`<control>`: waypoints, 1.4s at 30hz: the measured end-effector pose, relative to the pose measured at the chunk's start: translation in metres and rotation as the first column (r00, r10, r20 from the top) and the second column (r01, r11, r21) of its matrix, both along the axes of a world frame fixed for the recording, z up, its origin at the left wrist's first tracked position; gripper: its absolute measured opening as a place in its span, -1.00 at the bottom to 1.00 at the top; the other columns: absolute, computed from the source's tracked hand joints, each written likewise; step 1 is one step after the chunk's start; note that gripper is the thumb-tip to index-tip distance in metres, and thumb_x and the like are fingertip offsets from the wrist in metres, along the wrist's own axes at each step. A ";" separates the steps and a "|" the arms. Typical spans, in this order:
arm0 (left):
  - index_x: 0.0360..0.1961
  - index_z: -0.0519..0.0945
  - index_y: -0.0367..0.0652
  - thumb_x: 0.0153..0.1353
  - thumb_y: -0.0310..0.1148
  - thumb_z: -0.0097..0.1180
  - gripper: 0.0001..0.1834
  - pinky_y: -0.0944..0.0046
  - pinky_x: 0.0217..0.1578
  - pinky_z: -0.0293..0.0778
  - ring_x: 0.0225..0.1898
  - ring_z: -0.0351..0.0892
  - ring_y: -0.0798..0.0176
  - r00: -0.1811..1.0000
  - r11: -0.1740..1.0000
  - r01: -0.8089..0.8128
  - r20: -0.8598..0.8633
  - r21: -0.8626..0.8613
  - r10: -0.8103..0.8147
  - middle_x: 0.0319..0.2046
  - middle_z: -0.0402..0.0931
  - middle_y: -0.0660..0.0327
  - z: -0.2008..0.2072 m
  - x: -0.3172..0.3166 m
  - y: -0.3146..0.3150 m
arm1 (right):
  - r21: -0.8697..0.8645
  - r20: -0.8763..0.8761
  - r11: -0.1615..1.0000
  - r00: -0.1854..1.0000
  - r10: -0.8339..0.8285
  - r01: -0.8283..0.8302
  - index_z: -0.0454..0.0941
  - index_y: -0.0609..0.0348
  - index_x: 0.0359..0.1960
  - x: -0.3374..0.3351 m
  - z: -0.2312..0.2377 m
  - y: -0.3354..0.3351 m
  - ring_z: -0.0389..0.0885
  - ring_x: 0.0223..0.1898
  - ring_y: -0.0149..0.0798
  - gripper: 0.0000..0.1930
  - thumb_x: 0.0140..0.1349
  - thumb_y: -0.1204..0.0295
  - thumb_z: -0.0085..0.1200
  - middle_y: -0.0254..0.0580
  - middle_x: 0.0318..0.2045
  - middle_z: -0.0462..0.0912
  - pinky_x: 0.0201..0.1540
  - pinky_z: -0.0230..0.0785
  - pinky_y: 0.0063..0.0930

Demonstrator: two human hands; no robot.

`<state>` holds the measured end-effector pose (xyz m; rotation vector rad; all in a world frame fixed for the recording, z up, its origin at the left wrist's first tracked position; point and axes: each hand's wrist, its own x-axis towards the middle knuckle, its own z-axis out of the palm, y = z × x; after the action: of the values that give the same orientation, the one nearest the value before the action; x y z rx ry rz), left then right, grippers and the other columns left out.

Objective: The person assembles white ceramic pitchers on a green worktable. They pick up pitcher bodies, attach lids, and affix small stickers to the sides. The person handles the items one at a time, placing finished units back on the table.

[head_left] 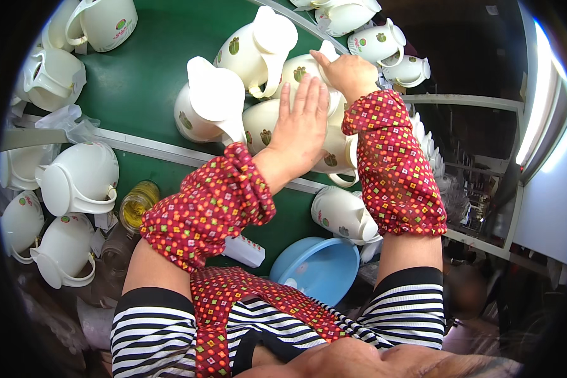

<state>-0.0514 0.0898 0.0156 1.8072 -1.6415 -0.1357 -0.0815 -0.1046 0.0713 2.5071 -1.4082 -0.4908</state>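
Observation:
Several white lidded jugs with small printed motifs stand close together on a green work surface. One jug [296, 70] lies under both my hands, partly hidden by them. My left hand [299, 129] is open, palm down, its fingers stretched out flat over that group. My right hand [351, 74] is closed at the jug's upper right, with its thumb out against the lid; the other fingers curl out of sight. Left of my hands are a jug with a large smooth lid [215, 94] and another jug [268, 41] behind it.
More jugs [82, 176] crowd the left side. Another jug [343, 214] lies near a blue basin [318, 271]. A jar with yellow contents [138, 205] and a small white box [244, 251] are near my left forearm. A metal rail [145, 146] crosses the green surface [132, 82].

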 end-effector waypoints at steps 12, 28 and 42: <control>0.52 -0.21 -0.47 -0.10 -0.44 0.57 0.35 -0.19 0.55 -0.10 0.55 -0.10 -0.38 0.810 0.997 -0.080 -0.582 0.017 0.075 0.49 -0.11 -0.36 -0.063 -0.016 0.062 | 0.241 0.126 0.930 0.959 0.252 -0.276 0.36 0.11 0.40 -0.049 0.036 0.132 0.72 -0.07 0.26 -0.14 0.20 -0.17 0.28 0.31 -0.06 0.68 -0.02 0.59 -0.03; 0.50 -0.04 -0.23 -0.19 -0.40 0.62 0.31 -0.19 0.55 -0.08 0.56 -0.12 -0.25 0.812 0.993 -0.099 -0.582 -0.068 0.041 0.48 -0.02 -0.14 -0.087 -0.013 0.038 | 0.081 0.128 0.799 0.801 0.584 -0.596 0.33 0.42 0.31 -0.052 0.046 0.120 0.73 -0.07 0.20 -0.07 0.16 -0.16 0.30 0.39 -0.04 0.65 -0.02 0.61 -0.08; 0.49 -0.03 -0.27 -0.19 -0.38 0.63 0.30 -0.12 0.54 -0.02 0.54 -0.07 -0.26 0.827 0.995 -0.091 -0.559 -0.042 0.052 0.47 0.01 -0.14 -0.084 -0.016 0.037 | 0.344 -0.007 0.918 0.977 0.215 -0.200 0.29 0.37 0.35 -0.050 0.029 0.126 0.73 -0.08 0.28 -0.12 0.11 0.13 0.45 0.48 0.07 0.55 0.00 0.60 -0.08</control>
<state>-0.0676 0.1270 -0.0687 1.5737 -1.1413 -0.5206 -0.1316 0.0212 0.1002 2.8534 -1.0988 -0.8026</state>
